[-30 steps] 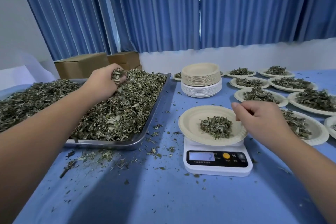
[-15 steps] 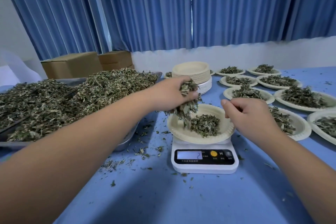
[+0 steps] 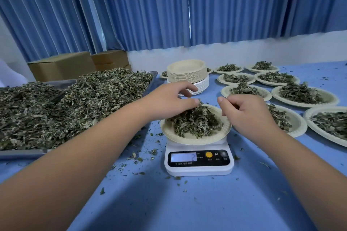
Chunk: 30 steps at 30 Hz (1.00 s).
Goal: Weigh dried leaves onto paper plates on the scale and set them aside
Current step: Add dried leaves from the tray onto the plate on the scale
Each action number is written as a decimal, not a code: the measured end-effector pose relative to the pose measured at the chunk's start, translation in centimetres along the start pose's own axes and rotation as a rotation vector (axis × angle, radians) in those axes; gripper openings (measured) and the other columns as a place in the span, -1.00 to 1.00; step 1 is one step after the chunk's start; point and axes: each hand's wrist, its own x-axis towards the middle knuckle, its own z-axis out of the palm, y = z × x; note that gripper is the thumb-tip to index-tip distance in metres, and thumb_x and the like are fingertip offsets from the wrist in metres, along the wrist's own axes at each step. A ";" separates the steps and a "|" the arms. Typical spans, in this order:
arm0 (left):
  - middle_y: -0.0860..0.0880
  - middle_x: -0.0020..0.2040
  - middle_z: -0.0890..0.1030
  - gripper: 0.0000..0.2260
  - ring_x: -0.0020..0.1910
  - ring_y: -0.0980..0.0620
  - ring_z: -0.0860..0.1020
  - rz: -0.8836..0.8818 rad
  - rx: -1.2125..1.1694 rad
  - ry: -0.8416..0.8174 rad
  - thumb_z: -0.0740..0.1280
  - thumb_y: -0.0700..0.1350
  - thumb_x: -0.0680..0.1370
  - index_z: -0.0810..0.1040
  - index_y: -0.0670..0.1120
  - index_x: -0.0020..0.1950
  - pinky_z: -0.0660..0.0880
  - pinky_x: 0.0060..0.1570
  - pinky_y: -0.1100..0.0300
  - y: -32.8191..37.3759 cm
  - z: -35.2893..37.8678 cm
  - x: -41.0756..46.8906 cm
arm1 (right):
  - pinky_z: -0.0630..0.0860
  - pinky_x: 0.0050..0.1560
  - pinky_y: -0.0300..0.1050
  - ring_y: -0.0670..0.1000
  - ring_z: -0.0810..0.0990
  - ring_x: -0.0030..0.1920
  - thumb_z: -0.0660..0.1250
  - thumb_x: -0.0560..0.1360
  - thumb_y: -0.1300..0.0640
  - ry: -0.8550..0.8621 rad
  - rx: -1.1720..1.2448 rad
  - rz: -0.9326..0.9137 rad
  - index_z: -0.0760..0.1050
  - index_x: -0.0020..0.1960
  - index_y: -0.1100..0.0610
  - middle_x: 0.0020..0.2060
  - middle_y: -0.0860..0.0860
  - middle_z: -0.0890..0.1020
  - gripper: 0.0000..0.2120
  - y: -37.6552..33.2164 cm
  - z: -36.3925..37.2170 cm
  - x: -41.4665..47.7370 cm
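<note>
Leaves (image 3: 195, 124) are lying heaped on the paper plate (image 3: 189, 139) that is sitting on the scale (image 3: 199, 169), straight ahead of me on the tabletop (image 3: 187, 204). My left grip (image 3: 169, 103) is hovering over the heap's far left side, fingers spread apart and loosely arched, thumb touching the top leaves, clamping nothing that I can make out. My right grip (image 3: 247, 112) is hanging at the plate's right edge with fingers curled in. Whether it is pinching the rim or a few leaves I cannot tell, since the hand is hiding that spot. I am judging this to be the topping-up step. To do it well I should be lifting both grips clear, so that neither is pressing weight onto the plate, before trusting the display (image 3: 183, 157), which is showing what looks like a 2 at its right end. Corrections should be coming as small pinches from the tray (image 3: 22, 153) just to the left, released low over the plate's middle, because these flakes are scattering easily. Filled plates (image 3: 304, 97) are waiting on the right, probably where this one is going.
</note>
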 end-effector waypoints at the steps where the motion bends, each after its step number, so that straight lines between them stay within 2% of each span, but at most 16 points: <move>1: 0.23 0.09 0.57 -0.74 0.02 0.25 0.56 0.015 -0.037 0.057 0.34 0.15 0.52 0.49 0.22 0.20 0.49 0.04 0.26 -0.3 0.1 -0.2 | 0.26 -0.43 -0.14 -0.06 0.29 -0.55 0.27 0.58 0.05 -0.001 0.003 -0.002 0.49 -0.36 0.34 -0.59 0.06 0.35 -0.55 0.0 0.0 0.0; 3: 0.20 0.00 0.60 -0.86 -0.07 0.26 0.58 0.035 -0.129 0.201 0.33 0.06 0.55 0.54 0.22 0.10 0.51 -0.12 0.34 -0.8 0.1 -0.7 | 0.22 -0.46 -0.21 -0.07 0.29 -0.55 0.27 0.57 0.04 -0.003 0.009 -0.004 0.49 -0.36 0.34 -0.59 0.06 0.35 -0.55 0.0 0.0 0.0; 4: 0.16 -0.03 0.62 -0.89 -0.07 0.20 0.59 0.031 -0.180 0.278 0.33 0.03 0.56 0.55 0.23 0.06 0.54 -0.15 0.31 -1.0 0.0 -1.0 | 0.22 -0.46 -0.21 -0.07 0.29 -0.55 0.26 0.57 0.04 -0.003 0.008 -0.003 0.49 -0.36 0.34 -0.59 0.07 0.36 -0.55 0.0 0.0 0.0; 7: -0.01 -0.05 0.65 -0.87 -0.05 -0.01 0.61 -0.015 -0.281 0.458 0.32 -0.05 0.57 0.58 0.20 0.00 0.56 -0.05 0.09 -2.1 0.1 -1.8 | 0.23 -0.46 -0.20 -0.07 0.27 -0.55 0.26 0.57 0.03 -0.005 0.002 0.006 0.48 -0.35 0.35 -0.58 0.08 0.36 -0.54 0.0 0.0 0.0; 11: 0.02 -0.12 0.66 -0.85 -0.11 0.02 0.61 -0.095 -0.316 0.594 0.30 -0.09 0.58 0.60 0.16 0.02 0.56 -0.07 0.05 -3.9 0.0 -3.3 | 0.26 -0.43 -0.14 -0.08 0.28 -0.55 0.25 0.58 0.03 -0.016 -0.003 0.018 0.48 -0.35 0.34 -0.60 0.03 0.35 -0.54 0.0 0.1 0.0; 13: -0.02 -0.15 0.65 -0.84 -0.21 0.07 0.59 -0.134 -0.311 0.637 0.28 -0.10 0.59 0.60 0.13 0.05 0.55 -0.17 0.10 -5.1 -0.3 -4.0 | 0.26 -0.44 -0.16 -0.08 0.29 -0.56 0.26 0.58 0.03 -0.017 -0.003 0.026 0.48 -0.35 0.34 -0.63 -0.04 0.32 -0.55 0.1 0.1 0.0; 15: -0.06 -0.25 0.57 -0.84 -0.37 0.12 0.48 -0.172 -0.268 0.669 0.27 -0.09 0.60 0.61 0.09 0.07 0.44 -0.37 0.26 -6.3 -0.8 -4.6 | 0.23 -0.48 -0.24 -0.08 0.29 -0.56 0.26 0.58 0.04 -0.015 -0.013 0.014 0.48 -0.35 0.34 -0.63 -0.05 0.32 -0.55 0.0 0.1 0.0; 16: -0.01 -0.32 0.51 -0.85 -0.45 0.18 0.42 -0.191 -0.234 0.678 0.26 -0.08 0.60 0.61 0.08 0.07 0.36 -0.45 0.35 -6.8 -1.0 -4.8 | 0.21 -0.49 -0.27 -0.08 0.30 -0.56 0.26 0.58 0.05 -0.010 -0.020 0.002 0.48 -0.36 0.35 -0.62 -0.02 0.33 -0.55 -0.1 0.1 -0.1; 18: 0.06 -0.38 0.45 -0.86 -0.54 0.20 0.36 -0.232 -0.167 0.674 0.25 -0.08 0.61 0.61 0.07 0.05 0.28 -0.55 0.39 -7.6 -1.4 -5.3 | 0.23 -0.50 -0.29 -0.07 0.31 -0.56 0.27 0.58 0.06 0.001 -0.032 -0.012 0.48 -0.37 0.35 -0.62 0.00 0.34 -0.55 -0.2 0.1 -0.2; 22: 0.05 -0.40 0.43 -0.85 -0.47 0.11 0.38 -0.317 -0.104 0.688 0.23 -0.06 0.61 0.60 0.05 0.05 0.30 -0.45 0.21 -9.0 -2.4 -6.1 | 0.25 -0.52 -0.36 -0.10 0.34 -0.58 0.27 0.58 0.09 0.017 -0.026 -0.011 0.49 -0.37 0.34 -0.64 -0.07 0.37 -0.57 -0.2 0.1 -0.3; 27: 0.03 -0.36 0.46 -0.83 -0.41 0.04 0.40 -0.396 -0.055 0.774 0.22 -0.10 0.58 0.60 0.00 0.05 0.28 -0.41 0.19 -10.3 -3.1 -6.3 | 0.24 -0.52 -0.38 -0.14 0.34 -0.58 0.27 0.58 0.09 0.021 -0.034 -0.005 0.50 -0.35 0.37 -0.65 -0.13 0.37 -0.57 0.1 0.0 -0.3; 28: 0.01 -0.32 0.50 -0.82 -0.39 0.03 0.43 -0.409 -0.027 0.785 0.22 -0.12 0.57 0.59 -0.02 0.08 0.31 -0.39 0.19 -10.6 -3.3 -6.4 | 0.24 -0.52 -0.38 -0.14 0.35 -0.57 0.27 0.59 0.10 0.022 -0.039 -0.010 0.50 -0.34 0.36 -0.65 -0.14 0.38 -0.57 0.2 0.0 -0.3; 30: -0.10 -0.02 0.57 -0.76 -0.27 -0.05 0.49 -0.452 0.063 0.766 0.22 -0.11 0.55 0.57 -0.03 0.17 0.42 -0.24 0.14 -11.1 -3.5 -6.6 | 0.24 -0.51 -0.37 -0.14 0.36 -0.55 0.27 0.58 0.10 0.034 -0.049 -0.025 0.51 -0.34 0.34 -0.62 -0.09 0.39 -0.59 0.2 0.1 -0.3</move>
